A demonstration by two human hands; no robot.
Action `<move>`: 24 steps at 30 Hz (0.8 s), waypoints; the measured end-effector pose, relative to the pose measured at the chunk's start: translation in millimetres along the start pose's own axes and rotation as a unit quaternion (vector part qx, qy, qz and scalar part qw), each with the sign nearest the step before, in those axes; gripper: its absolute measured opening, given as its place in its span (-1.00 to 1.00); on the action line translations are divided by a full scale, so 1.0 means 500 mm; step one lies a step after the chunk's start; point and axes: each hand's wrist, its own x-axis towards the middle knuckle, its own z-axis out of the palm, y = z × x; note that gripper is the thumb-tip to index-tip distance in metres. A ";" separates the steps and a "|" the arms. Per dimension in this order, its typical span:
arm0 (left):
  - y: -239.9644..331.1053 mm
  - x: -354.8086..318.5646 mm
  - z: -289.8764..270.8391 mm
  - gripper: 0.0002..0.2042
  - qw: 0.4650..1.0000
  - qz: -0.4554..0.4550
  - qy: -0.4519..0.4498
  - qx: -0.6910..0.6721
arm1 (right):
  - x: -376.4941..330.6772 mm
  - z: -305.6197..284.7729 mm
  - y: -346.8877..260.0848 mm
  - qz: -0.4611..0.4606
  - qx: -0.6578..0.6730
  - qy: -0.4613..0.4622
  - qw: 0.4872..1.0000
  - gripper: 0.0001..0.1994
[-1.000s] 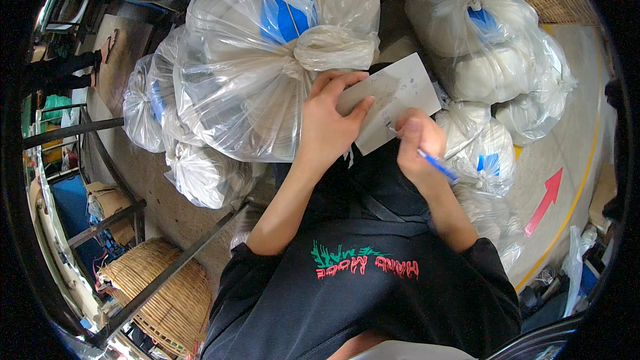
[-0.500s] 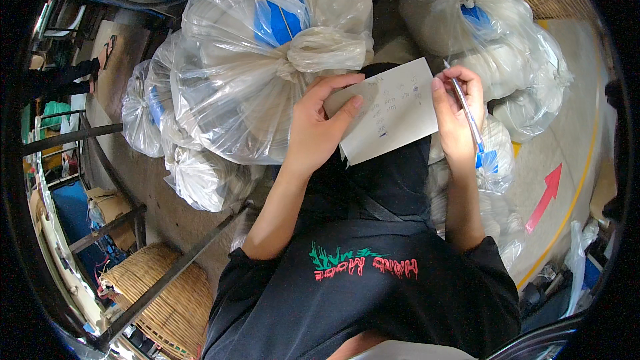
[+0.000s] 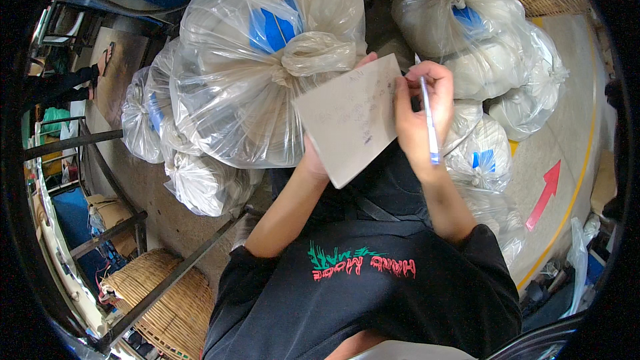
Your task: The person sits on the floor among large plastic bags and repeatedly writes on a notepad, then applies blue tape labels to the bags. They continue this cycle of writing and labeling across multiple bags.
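My left hand (image 3: 314, 159) supports a pale notepad (image 3: 333, 123) from beneath, most of its fingers hidden behind it. Handwritten marks run down the upper right part of the page. In my right hand (image 3: 415, 123) is a white-and-blue pen (image 3: 428, 113), pinched between fingers and thumb, its tip pointing up and away from me. That hand rests at the notepad's right edge. Just beyond the notepad sits a large clear plastic bag (image 3: 227, 87), knotted at the top, with a blue patch inside.
More tied clear bags stand at the right (image 3: 497, 53) and left (image 3: 142, 110). A wicker basket (image 3: 167, 300) and dark metal bars (image 3: 183, 263) are at lower left. A red arrow (image 3: 545, 193) and yellow line mark the floor at right. Another person's foot (image 3: 105, 60) shows at far left.
The notepad has shifted left and turned more upright, and my left hand has slid from its edge to underneath. My right hand has moved left with the pen, closer over the page edge.
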 end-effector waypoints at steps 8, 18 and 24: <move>-0.051 -0.021 0.084 -0.38 0.827 0.088 0.305 0.464 | 0.041 -0.075 0.027 0.022 0.097 0.066 0.993 -0.77; -0.031 -0.039 0.067 -0.60 0.690 0.071 0.408 0.593 | -0.014 -0.122 0.008 -0.020 0.146 -0.011 0.989 -0.85; -0.032 -0.041 0.058 -0.62 0.665 0.074 0.405 0.623 | -0.062 -0.047 0.047 -0.072 -0.006 -0.088 0.993 -0.69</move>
